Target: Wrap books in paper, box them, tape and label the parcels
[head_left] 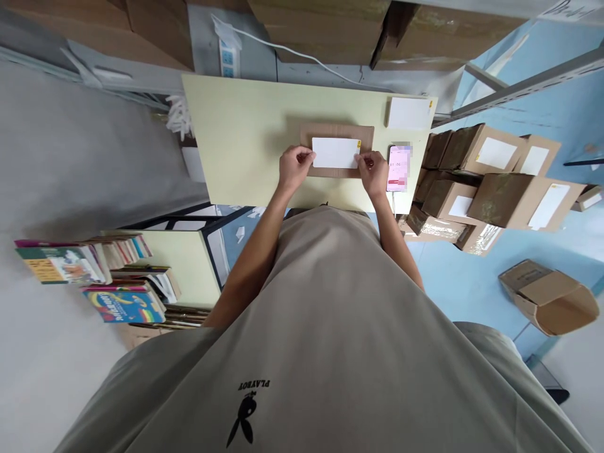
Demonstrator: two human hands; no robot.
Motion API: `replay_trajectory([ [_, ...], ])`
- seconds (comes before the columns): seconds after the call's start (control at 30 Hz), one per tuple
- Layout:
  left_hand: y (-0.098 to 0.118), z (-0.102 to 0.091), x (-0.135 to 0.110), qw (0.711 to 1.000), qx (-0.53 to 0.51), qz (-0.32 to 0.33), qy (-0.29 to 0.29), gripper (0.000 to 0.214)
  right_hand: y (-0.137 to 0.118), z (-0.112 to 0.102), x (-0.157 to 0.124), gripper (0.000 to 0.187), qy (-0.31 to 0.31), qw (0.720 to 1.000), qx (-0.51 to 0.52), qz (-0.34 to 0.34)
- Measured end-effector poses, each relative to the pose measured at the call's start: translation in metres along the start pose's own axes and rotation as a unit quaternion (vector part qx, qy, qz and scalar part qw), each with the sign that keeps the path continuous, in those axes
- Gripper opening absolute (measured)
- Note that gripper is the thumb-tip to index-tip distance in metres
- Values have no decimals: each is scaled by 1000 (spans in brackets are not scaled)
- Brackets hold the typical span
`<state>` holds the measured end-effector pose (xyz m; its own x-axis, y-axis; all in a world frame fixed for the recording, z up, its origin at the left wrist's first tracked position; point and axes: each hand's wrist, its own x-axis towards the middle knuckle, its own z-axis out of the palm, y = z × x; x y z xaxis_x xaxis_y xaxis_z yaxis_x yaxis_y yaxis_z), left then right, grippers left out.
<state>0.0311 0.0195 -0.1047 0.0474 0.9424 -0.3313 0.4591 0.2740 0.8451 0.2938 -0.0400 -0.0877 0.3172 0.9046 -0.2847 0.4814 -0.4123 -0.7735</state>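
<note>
Head view, and clutter crowds in from all sides. Across the top of the frame, big cartons press up behind a pale yellow table, with a white cable trailing past them and a power strip at the upper left. Stacked boxes hem in the right side, an open carton gapes at the lower right, and books are heaped at the lower left. A grey shirt fills the bottom centre, hiding part of the table's near edge.

I count one white label being handled, lying over one piece of brown cardboard near the frame's centre, a little above the middle. The left hand pinches its left edge between thumb and finger; the right hand pinches its lower right corner. One phone lies just beside that right hand, and one pile of matching white labels sits at the table's upper right. At least five stacked boxes carry white stickers.

The phone's pink screen appears to read 01:06. PLAYBOY and a rabbit head show upside down on the shirt. Both the handled label and the pile bear a yellow mark whose print is too small to read.
</note>
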Motion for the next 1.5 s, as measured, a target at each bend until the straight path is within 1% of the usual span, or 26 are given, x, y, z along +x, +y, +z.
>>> replay_trajectory([
  [0.2, 2, 0, -1, 1000, -9, 1, -2, 9, 3, 4, 0, 41, 7, 1000, -24, -8],
  [0.37, 4, 0, -4, 1000, -9, 11, 1, 16, 5, 7, -2, 45, 6, 1000, -28, -8],
  [0.57, 3, 5, -6, 1000, -7, 24, 12, 24, 8, 11, -3, 51, 13, 999, -27, -14],
  [0.77, 2, 9, -10, 999, 5, 38, 33, 28, 14, 16, -3, 39, 32, 998, -54, -23],
  [0.87, 4, 9, -12, 998, 11, 45, 41, 28, 13, 16, -2, 35, 34, 997, -64, -11],
  [1.0, 9, 11, -17, 997, 35, 55, 51, 23, 6, 16, -2, 33, 28, 995, -88, 32],
  [1.1, 13, 14, -21, 995, 52, 61, 55, 24, 3, 17, 0, 27, 20, 993, -103, 52],
  [1.2, 12, 18, -20, 995, 53, 59, 61, 32, 2, 21, 5, 17, 6, 994, -105, 25],
  [1.3, 6, 19, -10, 996, 30, 45, 76, 35, 1, 28, 14, 15, -1, 992, -123, -22],
  [1.4, 0, 16, 1, 997, 0, 19, 77, 30, -4, 33, 24, 20, -1, 989, -141, -45],
  [1.47, 0, 15, 3, 998, -2, 1, 69, 25, -11, 35, 24, 28, -3, 986, -162, -45],
  [1.5, 2, 16, 1, 998, 5, 2, 62, 21, -15, 36, 21, 33, -6, 983, -175, -45],
])
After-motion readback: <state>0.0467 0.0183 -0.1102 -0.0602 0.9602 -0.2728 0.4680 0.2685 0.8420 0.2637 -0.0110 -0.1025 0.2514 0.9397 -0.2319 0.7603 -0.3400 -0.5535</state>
